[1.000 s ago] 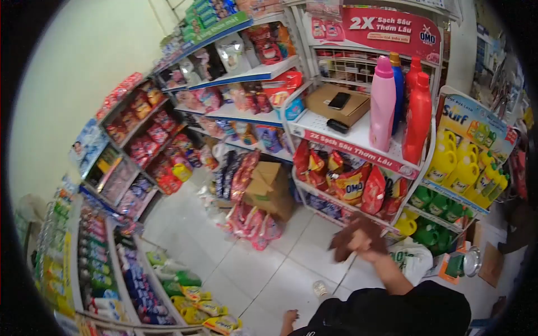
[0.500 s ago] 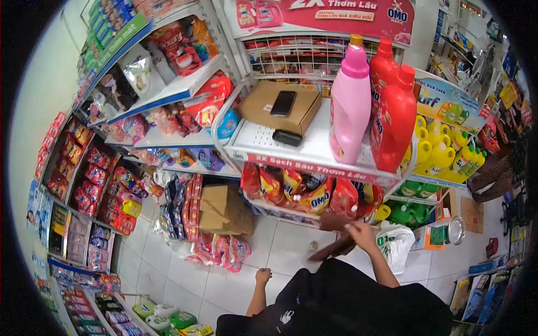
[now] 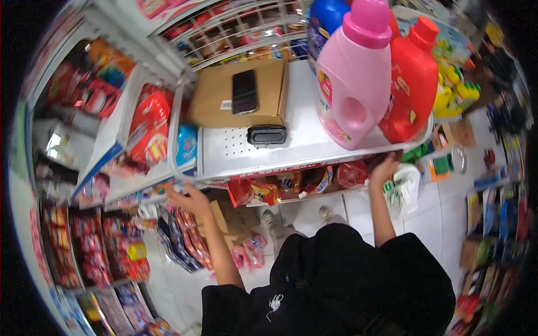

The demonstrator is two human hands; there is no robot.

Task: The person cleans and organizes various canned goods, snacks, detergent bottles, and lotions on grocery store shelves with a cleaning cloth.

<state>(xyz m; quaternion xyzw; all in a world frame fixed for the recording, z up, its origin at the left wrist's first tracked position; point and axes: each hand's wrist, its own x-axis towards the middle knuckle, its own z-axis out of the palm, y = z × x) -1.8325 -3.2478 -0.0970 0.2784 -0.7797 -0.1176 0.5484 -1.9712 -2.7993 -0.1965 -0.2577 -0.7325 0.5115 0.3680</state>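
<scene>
My left hand (image 3: 189, 199) is open with its fingers spread, beside the left front corner of the white display shelf (image 3: 224, 162). My right hand (image 3: 385, 171) is at the shelf's right front edge, below the red bottle (image 3: 412, 84), closed on a dark brown object that is mostly hidden. On the shelf stand a pink bottle (image 3: 356, 78) and part of a blue bottle (image 3: 325, 22). A black phone (image 3: 245, 92) lies on a flat cardboard box (image 3: 207, 98), and a small black case (image 3: 267, 135) sits in front of it.
Red detergent packs (image 3: 263, 190) fill the tier below. Side shelves with packets (image 3: 92, 246) are at the left. An open carton (image 3: 232, 218) and pink packs (image 3: 252, 249) are on the floor. A white bag (image 3: 404, 187) lies at the right, beyond my right hand.
The view has moved closer to the shelf. My left hand has risen to its left corner and opened out. My right hand has come up to its front edge with the brown object.
</scene>
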